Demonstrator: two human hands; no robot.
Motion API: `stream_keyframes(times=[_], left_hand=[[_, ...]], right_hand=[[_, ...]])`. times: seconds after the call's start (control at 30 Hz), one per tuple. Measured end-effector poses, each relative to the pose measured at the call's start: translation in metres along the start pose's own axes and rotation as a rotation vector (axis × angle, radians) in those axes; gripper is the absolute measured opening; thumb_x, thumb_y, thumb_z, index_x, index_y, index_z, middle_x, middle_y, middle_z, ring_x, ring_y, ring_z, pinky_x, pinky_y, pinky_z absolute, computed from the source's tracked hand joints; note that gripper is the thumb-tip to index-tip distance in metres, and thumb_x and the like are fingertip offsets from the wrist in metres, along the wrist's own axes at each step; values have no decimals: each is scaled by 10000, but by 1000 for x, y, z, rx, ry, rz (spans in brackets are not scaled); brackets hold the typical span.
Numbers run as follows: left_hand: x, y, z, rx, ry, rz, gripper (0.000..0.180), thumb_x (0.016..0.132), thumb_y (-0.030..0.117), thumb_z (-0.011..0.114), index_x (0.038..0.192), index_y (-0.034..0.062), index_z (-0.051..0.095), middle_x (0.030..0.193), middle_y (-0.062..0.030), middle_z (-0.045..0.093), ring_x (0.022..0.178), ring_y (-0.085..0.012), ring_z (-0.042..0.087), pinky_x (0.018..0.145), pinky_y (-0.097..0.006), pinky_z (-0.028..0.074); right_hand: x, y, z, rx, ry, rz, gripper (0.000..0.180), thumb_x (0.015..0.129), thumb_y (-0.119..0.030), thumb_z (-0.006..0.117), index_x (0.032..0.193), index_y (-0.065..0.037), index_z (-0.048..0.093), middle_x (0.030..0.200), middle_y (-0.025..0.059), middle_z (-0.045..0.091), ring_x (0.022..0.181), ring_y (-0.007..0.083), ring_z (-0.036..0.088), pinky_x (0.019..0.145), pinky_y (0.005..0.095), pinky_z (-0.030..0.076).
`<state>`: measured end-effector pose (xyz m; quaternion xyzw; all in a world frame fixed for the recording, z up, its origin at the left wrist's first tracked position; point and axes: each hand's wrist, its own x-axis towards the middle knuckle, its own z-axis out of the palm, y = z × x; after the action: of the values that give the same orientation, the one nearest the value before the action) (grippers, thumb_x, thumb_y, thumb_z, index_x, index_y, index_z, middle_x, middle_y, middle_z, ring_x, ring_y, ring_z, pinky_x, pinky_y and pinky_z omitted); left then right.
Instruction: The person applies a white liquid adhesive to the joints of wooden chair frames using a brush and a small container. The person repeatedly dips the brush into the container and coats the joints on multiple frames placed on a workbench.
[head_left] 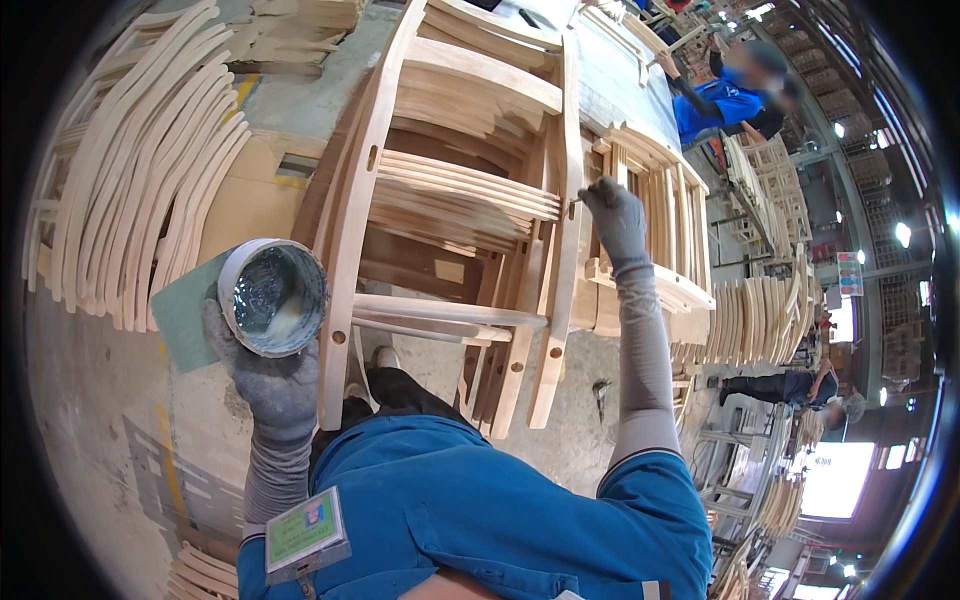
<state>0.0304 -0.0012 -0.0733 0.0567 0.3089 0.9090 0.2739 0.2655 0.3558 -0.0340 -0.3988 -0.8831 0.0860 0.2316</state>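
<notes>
My left hand (272, 385), in a grey glove, grips a round white tub (232, 312) of pale, glossy paste, tilted so that its inside shows. A light green sheet (183, 312) sticks out beside the tub, apparently pinned by the same hand. My right hand (618, 228), gloved too, is closed on a small thin tool (577, 205), mostly hidden by the fingers. Its tip is at a slot in the right post (571, 110) of a pale wooden chair frame (372, 112). Slats and curved rails join its two posts. Similar frames lie beneath it.
Curved wooden parts (130, 170) are stacked on the left. More slatted frames (660, 215) stand at the right, beside a pale worktable (620, 95). A co-worker in a blue shirt (722, 105) is at the far right; another person (790, 385) is farther off.
</notes>
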Motion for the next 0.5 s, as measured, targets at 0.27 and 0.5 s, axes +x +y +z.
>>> stream_keyframes(times=[0.27,0.5], left_hand=[[-10,14,-13,-209,-61,-58,425,955,365,421,1316,142,401,1286,-106,468,1165,-270,500,906,-442,518],[-28,26,-10,-38,-73,-101,609,897,139,503,1415,239,199,1379,-99,322,1209,-278,433,911,-419,507]], right_hand=[[-74,2,4,-108,33,-217,79,729,-28,590,771,-95,591,887,82,601,822,304,576,639,385,464],[-112,-9,-10,-132,128,-279,202,662,36,592,788,-120,620,941,81,591,884,265,570,697,348,474]])
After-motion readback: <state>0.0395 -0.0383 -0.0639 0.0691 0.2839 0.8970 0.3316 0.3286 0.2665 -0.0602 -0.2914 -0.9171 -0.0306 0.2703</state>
